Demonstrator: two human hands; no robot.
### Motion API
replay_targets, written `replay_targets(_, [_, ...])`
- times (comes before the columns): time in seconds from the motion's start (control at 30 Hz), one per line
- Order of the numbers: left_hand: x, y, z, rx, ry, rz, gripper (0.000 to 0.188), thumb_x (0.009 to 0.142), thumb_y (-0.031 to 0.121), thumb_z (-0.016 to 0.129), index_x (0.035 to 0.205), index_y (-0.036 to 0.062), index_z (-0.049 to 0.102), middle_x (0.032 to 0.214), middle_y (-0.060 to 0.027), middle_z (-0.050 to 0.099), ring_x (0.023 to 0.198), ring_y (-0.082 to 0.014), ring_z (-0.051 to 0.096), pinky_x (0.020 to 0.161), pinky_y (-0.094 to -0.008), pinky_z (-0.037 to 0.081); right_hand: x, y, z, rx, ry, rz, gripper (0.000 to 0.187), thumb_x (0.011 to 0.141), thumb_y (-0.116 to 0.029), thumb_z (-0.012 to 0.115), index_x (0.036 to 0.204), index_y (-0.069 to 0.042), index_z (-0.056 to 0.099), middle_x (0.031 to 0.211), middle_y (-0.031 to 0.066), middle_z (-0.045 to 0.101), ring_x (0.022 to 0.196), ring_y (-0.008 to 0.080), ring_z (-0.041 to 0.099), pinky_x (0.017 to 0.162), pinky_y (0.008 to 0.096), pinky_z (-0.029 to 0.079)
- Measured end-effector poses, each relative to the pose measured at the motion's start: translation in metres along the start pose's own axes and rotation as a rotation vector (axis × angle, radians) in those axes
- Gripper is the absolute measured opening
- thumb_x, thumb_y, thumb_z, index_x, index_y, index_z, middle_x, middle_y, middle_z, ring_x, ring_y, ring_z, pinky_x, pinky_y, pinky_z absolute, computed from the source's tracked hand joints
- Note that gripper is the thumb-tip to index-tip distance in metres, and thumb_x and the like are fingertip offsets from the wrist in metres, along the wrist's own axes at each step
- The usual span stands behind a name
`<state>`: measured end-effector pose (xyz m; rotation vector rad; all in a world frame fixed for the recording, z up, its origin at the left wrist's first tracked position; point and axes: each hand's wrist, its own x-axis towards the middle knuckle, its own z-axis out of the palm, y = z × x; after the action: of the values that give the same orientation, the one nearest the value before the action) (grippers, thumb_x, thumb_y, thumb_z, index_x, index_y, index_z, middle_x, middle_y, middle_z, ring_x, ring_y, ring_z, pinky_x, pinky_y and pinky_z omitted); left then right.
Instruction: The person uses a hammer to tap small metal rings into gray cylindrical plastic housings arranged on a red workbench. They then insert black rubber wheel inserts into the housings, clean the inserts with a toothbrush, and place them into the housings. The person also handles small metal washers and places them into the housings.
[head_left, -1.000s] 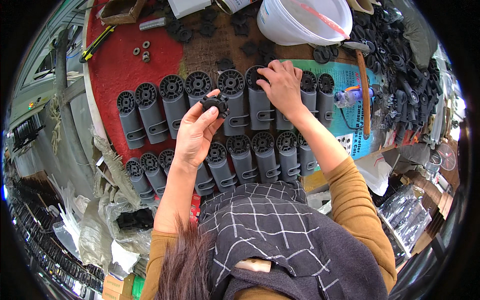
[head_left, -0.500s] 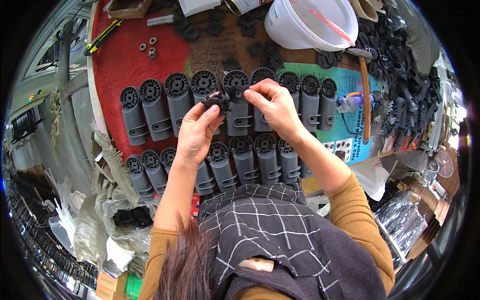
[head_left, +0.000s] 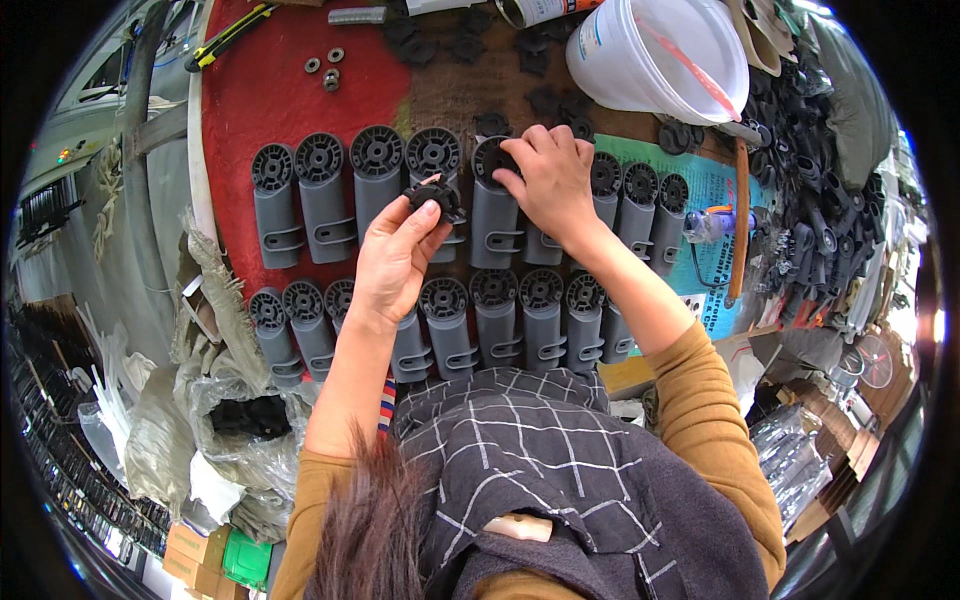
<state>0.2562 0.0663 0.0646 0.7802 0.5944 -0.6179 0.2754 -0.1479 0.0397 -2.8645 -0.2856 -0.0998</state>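
My left hand (head_left: 395, 262) pinches several small black plastic pieces (head_left: 440, 200) between thumb and fingers, above the rows of tubes. My right hand (head_left: 552, 185) is at the top of a grey plastic tube (head_left: 494, 222) in the back row, thumb and fingertips closed on a black plastic disc (head_left: 490, 157) that lies over the tube's end. Its neighbour, another grey tube (head_left: 434, 152), shows an uncovered spoked end. More upright grey tubes (head_left: 378, 180) stand in that row, and a front row of similar tubes (head_left: 445, 320) stands nearer to me.
A white bucket (head_left: 655, 70) stands at the back right, with a wooden-handled hammer (head_left: 740, 220) beside it. Black parts are heaped (head_left: 815, 200) at the right. A yellow utility knife (head_left: 232, 36) and small metal rings (head_left: 331, 80) lie at the back left.
My right hand has carried a black disc from beside my left hand to the right, onto a tube's top. The left hand stays near its place, holding black pieces. The view has shifted slightly.
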Motion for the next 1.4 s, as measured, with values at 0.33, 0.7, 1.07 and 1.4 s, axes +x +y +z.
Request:
replay_targets(0.33, [0.000,0.001,0.005,0.002,-0.023,0.029,0.024,0.092,0.005,0.062,0.116,0.0068,0.065,0.104,-0.0015,0.068,0.094,-0.0088,0.063,0.086,-0.0247,0.053,0.003,-0.008,-0.007,-0.095,-0.092,0.010,0.031,0.073,-0.026,0.075,0.102,-0.017,0.069,0.095,-0.0016,0.056,0.095,0.0200,0.050,0.083,0.0376,0.033])
replay_targets(0.7, [0.000,0.007,-0.007,0.040,0.032,0.053,0.030,0.094,0.009,0.061,0.123,0.0055,0.061,0.108,-0.0018,0.066,0.097,-0.0096,0.062,0.086,-0.0233,0.052,0.010,-0.048,-0.026,1.190,-0.257,0.568,0.024,0.083,-0.023,0.069,0.094,-0.002,0.071,0.090,0.0091,0.063,0.089,0.0211,0.059,0.080,0.0330,0.046])
replay_targets(1.07, [-0.009,0.023,-0.037,-0.041,0.101,0.157,0.022,0.095,0.009,0.058,0.116,0.0064,0.064,0.122,-0.0024,0.063,0.094,-0.0103,0.063,0.083,-0.0240,0.055,0.032,-0.065,0.021,0.167,0.059,0.017,0.014,0.074,-0.022,0.074,0.077,-0.012,0.065,0.088,0.0016,0.057,0.092,0.0234,0.051,0.079,0.0385,0.033])
replay_targets(1.4, [-0.014,0.021,-0.039,-0.069,0.115,0.170,0.024,0.095,0.010,0.059,0.119,0.0058,0.063,0.121,-0.0021,0.063,0.094,-0.0100,0.063,0.082,-0.0233,0.054,0.043,-0.077,0.031,0.233,-0.077,0.350,0.021,0.077,-0.031,0.073,0.078,-0.010,0.069,0.088,0.0048,0.061,0.092,0.0265,0.054,0.081,0.0409,0.035])
